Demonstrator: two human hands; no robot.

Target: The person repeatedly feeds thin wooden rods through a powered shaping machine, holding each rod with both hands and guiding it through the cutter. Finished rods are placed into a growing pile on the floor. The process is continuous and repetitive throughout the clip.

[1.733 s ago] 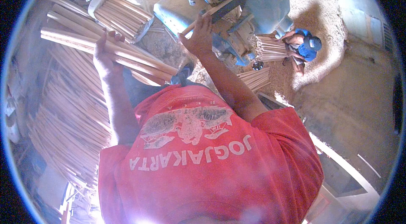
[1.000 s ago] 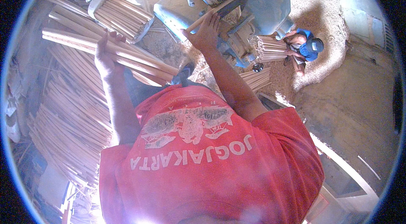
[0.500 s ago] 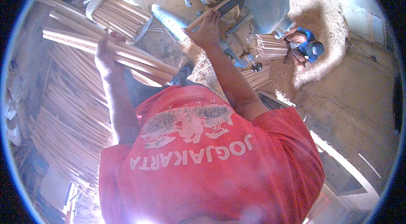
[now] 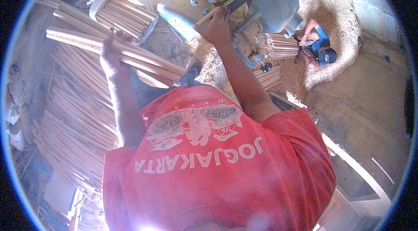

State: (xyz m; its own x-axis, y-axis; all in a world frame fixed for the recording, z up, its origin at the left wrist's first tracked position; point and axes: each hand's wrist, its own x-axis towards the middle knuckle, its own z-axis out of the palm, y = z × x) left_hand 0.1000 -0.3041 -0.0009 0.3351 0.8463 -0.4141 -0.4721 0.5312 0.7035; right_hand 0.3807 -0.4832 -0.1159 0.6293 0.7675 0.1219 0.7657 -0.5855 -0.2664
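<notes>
My left hand (image 4: pixel 111 59) is closed around a small bundle of pale wooden strips (image 4: pixel 152 63), held slantwise at the left of my body. Its thumb and fingertips show on top of the strips. My right hand (image 4: pixel 216 29) grips the near end of a single wooden stick (image 4: pixel 203 20), with the fingers toward the machine. The stick's far part runs up along the blue-grey woodworking machine (image 4: pixel 275 5); where it enters is hard to make out.
Long loose strips (image 4: pixel 78 122) lie piled at the left. A white sack (image 4: pixel 101 3) holds more sticks. Beyond the machine, a person in blue with a dark cap (image 4: pixel 327 55) crouches by a bundle of sticks (image 4: pixel 282 47), amid sawdust (image 4: pixel 342 22).
My right hand has moved slightly forward with the stick, toward the machine. My left hand keeps its hold on the strips. The crouching person's arms and body have shifted.
</notes>
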